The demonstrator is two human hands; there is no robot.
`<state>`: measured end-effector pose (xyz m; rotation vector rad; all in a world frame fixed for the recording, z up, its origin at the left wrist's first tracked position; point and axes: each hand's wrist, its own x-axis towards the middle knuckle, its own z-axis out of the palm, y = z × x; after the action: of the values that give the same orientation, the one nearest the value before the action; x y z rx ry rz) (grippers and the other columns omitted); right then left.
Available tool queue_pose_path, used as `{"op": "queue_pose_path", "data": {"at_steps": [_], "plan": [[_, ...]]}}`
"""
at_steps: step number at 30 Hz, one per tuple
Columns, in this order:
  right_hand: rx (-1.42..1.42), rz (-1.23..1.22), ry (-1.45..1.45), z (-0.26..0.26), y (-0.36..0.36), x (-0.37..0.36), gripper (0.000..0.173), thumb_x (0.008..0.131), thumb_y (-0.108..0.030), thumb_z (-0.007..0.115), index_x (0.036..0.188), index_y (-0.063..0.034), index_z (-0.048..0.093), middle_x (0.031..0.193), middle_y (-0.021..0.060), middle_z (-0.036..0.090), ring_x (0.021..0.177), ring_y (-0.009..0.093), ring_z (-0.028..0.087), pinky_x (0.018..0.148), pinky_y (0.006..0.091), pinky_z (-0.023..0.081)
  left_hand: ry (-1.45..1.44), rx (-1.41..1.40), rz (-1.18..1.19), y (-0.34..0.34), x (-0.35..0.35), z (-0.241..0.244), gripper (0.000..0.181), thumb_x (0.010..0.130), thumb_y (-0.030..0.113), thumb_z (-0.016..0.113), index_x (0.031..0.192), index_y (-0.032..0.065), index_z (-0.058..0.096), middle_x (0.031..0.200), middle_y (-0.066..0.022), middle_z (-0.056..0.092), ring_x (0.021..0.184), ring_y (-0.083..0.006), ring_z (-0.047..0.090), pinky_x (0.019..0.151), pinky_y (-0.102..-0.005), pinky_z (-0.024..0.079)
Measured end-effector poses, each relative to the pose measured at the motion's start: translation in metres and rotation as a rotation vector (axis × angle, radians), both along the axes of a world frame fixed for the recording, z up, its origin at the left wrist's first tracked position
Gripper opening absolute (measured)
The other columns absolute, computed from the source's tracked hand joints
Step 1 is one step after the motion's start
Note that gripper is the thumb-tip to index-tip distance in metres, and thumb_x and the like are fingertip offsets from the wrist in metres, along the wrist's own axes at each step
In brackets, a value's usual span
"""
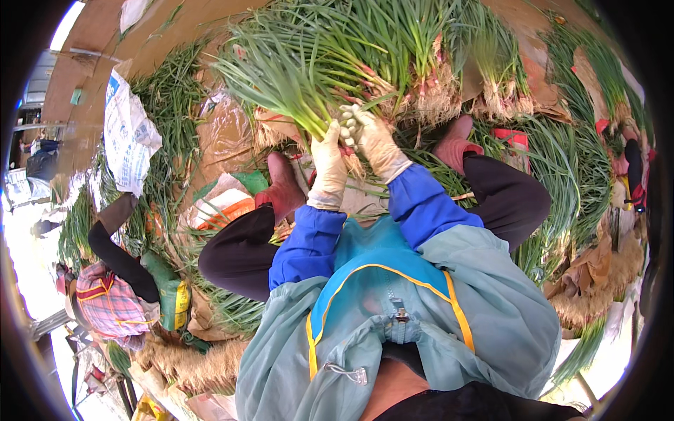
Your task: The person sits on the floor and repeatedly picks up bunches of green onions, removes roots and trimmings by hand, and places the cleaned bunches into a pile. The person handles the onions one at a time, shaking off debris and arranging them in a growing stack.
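My left hand [329,171], in a pale work glove, is closed around the lower stalks of a bunch of green onions [310,118]. The leaves fan out up and to the left, and reddish bulb ends with roots hang below the palm. My right hand [371,139], gloved too, is at the bunch's right side with bent fingers close to the left hand; whether it grips a stalk cannot be made out. Just beyond both hands lies a large heap of green onions [368,47], with its roots [432,100] facing me.
Pink boots [284,181] stand either side. A co-worker [113,294] sits at the left by a green sack [166,289]; another person's arm [634,158] shows at far right. A white woven sack [129,137] and more green onions [553,163] lie around.
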<state>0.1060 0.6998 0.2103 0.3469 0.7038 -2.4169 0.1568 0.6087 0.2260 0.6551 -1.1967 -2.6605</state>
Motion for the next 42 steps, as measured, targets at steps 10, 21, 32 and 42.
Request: {"op": "queue_pose_path", "data": {"at_steps": [10, 21, 32, 42], "plan": [[0.463, -0.119, 0.295, -0.025, 0.12, -0.079, 0.019, 0.09, -0.018, 0.057, 0.086, 0.0006, 0.061, 0.071, 0.001, 0.055, 0.056, 0.006, 0.05, 0.05, 0.0156, 0.046, 0.081, 0.125, -0.151, -0.008, 0.019, 0.027, 0.02, 0.087, 0.019, 0.062, 0.101, 0.007, 0.053, 0.075, -0.0048, 0.059, 0.051, -0.0143, 0.053, 0.043, -0.0284, 0.047], [0.436, 0.586, 0.455, 0.0, 0.008, -0.039, 0.027, 0.083, -0.032, 0.066, 0.092, -0.0075, 0.064, 0.066, -0.0045, 0.053, 0.047, 0.003, 0.041, 0.041, 0.0181, 0.029, -0.084, 0.324, -0.45, -0.031, 0.03, -0.019, 0.031, 0.09, 0.034, 0.055, 0.104, 0.0069, 0.057, 0.072, -0.0012, 0.056, 0.062, -0.0149, 0.055, 0.06, -0.0339, 0.051], [1.523, 0.125, 0.949, -0.027, 0.025, -0.022, 0.034, 0.084, -0.041, 0.052, 0.085, -0.0101, 0.066, 0.079, 0.0154, 0.065, 0.074, 0.033, 0.063, 0.069, 0.0405, 0.05, 0.332, 1.15, -0.331, 0.022, 0.027, 0.044, 0.02, 0.093, 0.018, 0.051, 0.075, 0.01, 0.048, 0.054, 0.0068, 0.035, 0.05, -0.0057, 0.036, 0.053, -0.0225, 0.036], [1.503, 0.069, 1.262, -0.01, 0.081, -0.089, 0.042, 0.081, -0.044, 0.056, 0.09, -0.0046, 0.066, 0.082, 0.0172, 0.065, 0.076, 0.034, 0.062, 0.067, 0.0439, 0.05, 0.283, 0.411, -0.239, -0.044, 0.001, 0.056, 0.009, 0.093, 0.019, 0.054, 0.098, 0.012, 0.05, 0.062, 0.007, 0.03, 0.054, -0.0052, 0.027, 0.053, -0.0215, 0.031]]}}
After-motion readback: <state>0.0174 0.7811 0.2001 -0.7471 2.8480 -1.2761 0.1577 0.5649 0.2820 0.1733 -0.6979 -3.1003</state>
